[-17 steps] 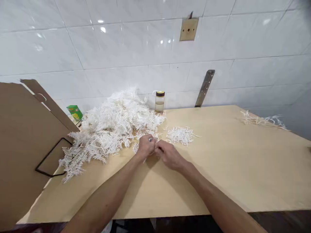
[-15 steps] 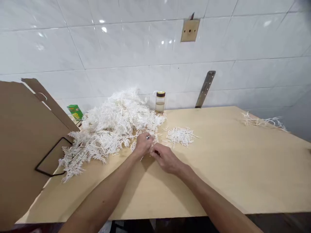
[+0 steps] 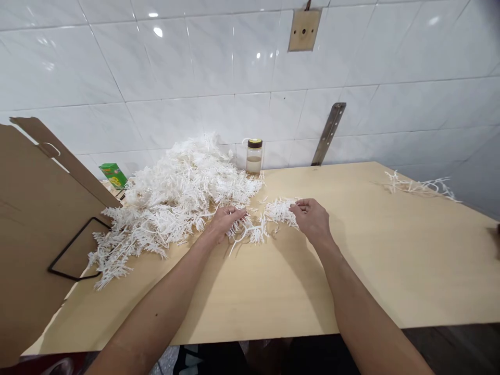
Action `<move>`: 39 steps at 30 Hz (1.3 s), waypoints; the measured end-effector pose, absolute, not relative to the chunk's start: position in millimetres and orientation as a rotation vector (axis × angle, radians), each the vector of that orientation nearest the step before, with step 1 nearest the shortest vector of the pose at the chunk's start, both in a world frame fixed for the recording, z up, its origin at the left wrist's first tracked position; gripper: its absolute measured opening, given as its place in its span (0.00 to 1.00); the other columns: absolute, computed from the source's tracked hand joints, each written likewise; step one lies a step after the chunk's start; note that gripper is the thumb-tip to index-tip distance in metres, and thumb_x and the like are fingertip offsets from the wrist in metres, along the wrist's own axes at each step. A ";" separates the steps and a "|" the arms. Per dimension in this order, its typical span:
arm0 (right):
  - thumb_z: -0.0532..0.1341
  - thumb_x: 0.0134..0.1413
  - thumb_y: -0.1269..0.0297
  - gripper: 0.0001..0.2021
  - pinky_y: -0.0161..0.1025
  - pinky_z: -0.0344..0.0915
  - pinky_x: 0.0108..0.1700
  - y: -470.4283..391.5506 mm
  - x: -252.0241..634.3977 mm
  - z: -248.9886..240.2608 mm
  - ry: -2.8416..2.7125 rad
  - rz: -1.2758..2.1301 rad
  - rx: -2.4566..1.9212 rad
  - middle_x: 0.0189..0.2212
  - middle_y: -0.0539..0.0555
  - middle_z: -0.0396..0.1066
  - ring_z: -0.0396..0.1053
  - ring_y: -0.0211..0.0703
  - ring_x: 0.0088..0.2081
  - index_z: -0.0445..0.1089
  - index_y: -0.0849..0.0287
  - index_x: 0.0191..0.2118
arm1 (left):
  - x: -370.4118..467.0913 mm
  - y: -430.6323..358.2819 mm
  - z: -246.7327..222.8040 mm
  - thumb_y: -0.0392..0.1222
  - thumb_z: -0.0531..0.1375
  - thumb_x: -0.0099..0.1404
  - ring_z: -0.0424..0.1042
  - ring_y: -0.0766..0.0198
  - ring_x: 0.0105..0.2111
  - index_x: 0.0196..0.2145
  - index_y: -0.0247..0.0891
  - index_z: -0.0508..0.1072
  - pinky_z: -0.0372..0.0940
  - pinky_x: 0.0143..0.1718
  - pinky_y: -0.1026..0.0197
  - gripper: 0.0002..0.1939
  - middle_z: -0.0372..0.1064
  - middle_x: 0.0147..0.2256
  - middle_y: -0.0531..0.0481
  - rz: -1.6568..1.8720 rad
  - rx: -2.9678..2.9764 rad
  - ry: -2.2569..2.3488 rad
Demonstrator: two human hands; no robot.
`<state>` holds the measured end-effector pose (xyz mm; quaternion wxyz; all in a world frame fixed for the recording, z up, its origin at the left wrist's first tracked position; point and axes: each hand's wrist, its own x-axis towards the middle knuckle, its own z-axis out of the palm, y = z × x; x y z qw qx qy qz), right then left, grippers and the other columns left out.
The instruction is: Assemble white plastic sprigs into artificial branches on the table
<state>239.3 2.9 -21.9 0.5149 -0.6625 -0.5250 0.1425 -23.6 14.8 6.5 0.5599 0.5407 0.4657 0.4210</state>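
My left hand (image 3: 224, 223) is closed, with thumb and fingers pinching a white branched plastic-looking piece (image 3: 255, 232). Thin twigs of that piece spread out to the right over the table. My right hand (image 3: 314, 220) reaches the right end of a small pile of short white sticks (image 3: 281, 212). Its thumb and fingertips are pinched together, and whatever lies between them is too small to make out. Behind my left hand rises a big heap of white branched pieces (image 3: 191, 182).
A lidded jar of liquid (image 3: 253, 159) stands by the wall, right of the heap. At left are a cardboard panel (image 3: 39, 219), a black wire loop (image 3: 72, 250) and a green box (image 3: 114, 176). White strands (image 3: 420, 185) lie at the wooden table's (image 3: 375, 276) far right.
My right hand has moved right, away from my left hand, to the small pile. The branched piece by my left hand shows more fully. The camera view has tilted down slightly.
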 end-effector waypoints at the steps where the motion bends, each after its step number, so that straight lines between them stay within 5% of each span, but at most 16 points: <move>1: 0.61 0.49 0.52 0.15 0.41 0.66 0.36 2.1 239.6 -20.5 -1.236 0.334 -1.638 0.31 0.57 0.76 0.73 0.46 0.33 0.68 0.59 0.36 | -23.7 16.0 5.3 0.55 0.70 0.47 0.67 0.65 0.25 0.25 0.34 0.77 0.60 0.27 0.63 0.19 0.72 0.24 0.48 1.009 1.258 1.090; 13: 0.61 0.47 0.62 0.07 0.47 0.65 0.46 2.2 228.2 -13.3 -1.365 0.269 -1.685 0.29 0.54 0.75 0.72 0.47 0.33 0.73 0.58 0.31 | -19.0 16.9 1.6 0.53 0.70 0.49 0.67 0.68 0.23 0.27 0.33 0.78 0.61 0.27 0.64 0.19 0.74 0.27 0.47 1.047 1.213 1.086; 19: 0.63 0.44 0.64 0.23 0.51 0.64 0.50 5.8 229.5 -13.1 -1.331 0.207 -1.738 0.47 0.63 0.73 0.72 0.50 0.36 0.69 0.64 0.50 | -17.8 15.4 2.6 0.53 0.69 0.51 0.66 0.70 0.21 0.27 0.33 0.78 0.59 0.23 0.66 0.18 0.74 0.27 0.48 1.034 1.212 1.056; 23: 0.59 0.53 0.58 0.14 0.44 0.66 0.42 -0.3 209.5 -6.6 -1.372 0.262 -1.512 0.36 0.57 0.76 0.69 0.43 0.29 0.73 0.60 0.42 | -14.0 12.2 4.1 0.55 0.66 0.55 0.66 0.69 0.20 0.31 0.32 0.78 0.57 0.20 0.66 0.20 0.74 0.26 0.46 0.975 1.144 1.024; 27: 0.57 0.58 0.51 0.17 0.38 0.65 0.33 -9.0 184.1 -3.3 -1.562 0.593 -1.247 0.31 0.54 0.75 0.69 0.41 0.29 0.74 0.60 0.40 | -9.8 7.8 3.8 0.57 0.65 0.56 0.67 0.68 0.20 0.31 0.32 0.77 0.59 0.22 0.66 0.21 0.71 0.23 0.49 0.977 1.137 0.989; 33: 0.63 0.54 0.51 0.17 0.39 0.67 0.34 -15.6 169.6 -2.7 -1.614 1.081 -1.078 0.32 0.56 0.77 0.74 0.46 0.34 0.73 0.58 0.42 | -6.1 0.4 6.3 0.61 0.63 0.56 0.62 0.70 0.18 0.27 0.34 0.76 0.55 0.20 0.66 0.23 0.69 0.21 0.51 0.996 1.309 1.008; 39: 0.63 0.53 0.54 0.12 0.37 0.66 0.33 -12.1 174.4 -2.1 -1.574 0.961 -1.164 0.29 0.54 0.77 0.73 0.42 0.31 0.73 0.59 0.33 | -3.9 -1.7 9.1 0.60 0.67 0.52 0.66 0.68 0.20 0.32 0.32 0.77 0.59 0.23 0.65 0.25 0.71 0.25 0.48 0.953 1.184 0.972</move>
